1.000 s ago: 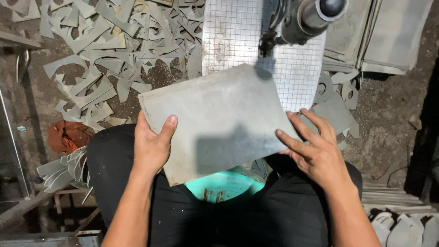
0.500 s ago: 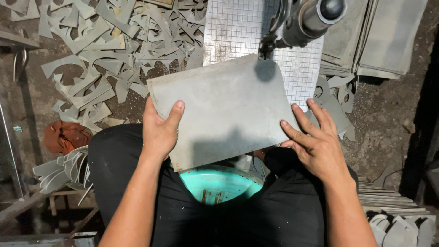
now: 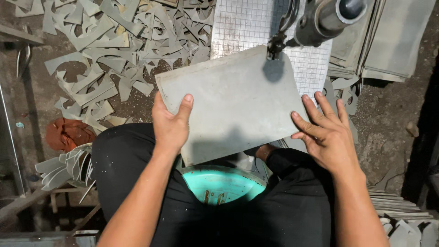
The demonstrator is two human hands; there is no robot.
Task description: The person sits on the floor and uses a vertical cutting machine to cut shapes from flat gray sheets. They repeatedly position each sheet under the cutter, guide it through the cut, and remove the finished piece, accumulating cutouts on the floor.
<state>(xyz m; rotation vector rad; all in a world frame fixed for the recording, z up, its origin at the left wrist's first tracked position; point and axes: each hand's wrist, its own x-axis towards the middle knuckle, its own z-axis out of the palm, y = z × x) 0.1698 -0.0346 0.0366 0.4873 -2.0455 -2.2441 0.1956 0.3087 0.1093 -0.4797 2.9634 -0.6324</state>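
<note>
The left hand (image 3: 170, 126) takes a clenched grip on the near left edge of a grey rectangular sheet (image 3: 233, 103), thumb on top and fingers hidden beneath. The right hand (image 3: 327, 132) lies flat and spread, fingertips pressing the sheet's right edge; it pushes rather than grasps. The sheet sits above the person's lap, resting on a gridded metal desk (image 3: 242, 23) that belongs to a cutting machine. Its long axis runs roughly from 8 o'clock to 2 o'clock, tilted, with the far corner pointing toward 1 o'clock. That far edge touches the small dark blade guide (image 3: 274, 48) under the machine's steel arm (image 3: 327, 18).

Judging by its outline, the sheet appears whole: no cut or notch shows, so the cutting seems barely begun, with all the shaping left.

At 10 o'clock on the floor lies a heap of grey offcuts (image 3: 114, 50) with curved cut-outs. At 2 o'clock, uncut sheets are stacked (image 3: 388, 36). Below the sheet, between the knees, sits a turquoise bowl (image 3: 222, 185). At 8 o'clock are finished grey pieces (image 3: 66, 167) and a rust-coloured rag (image 3: 66, 132).
</note>
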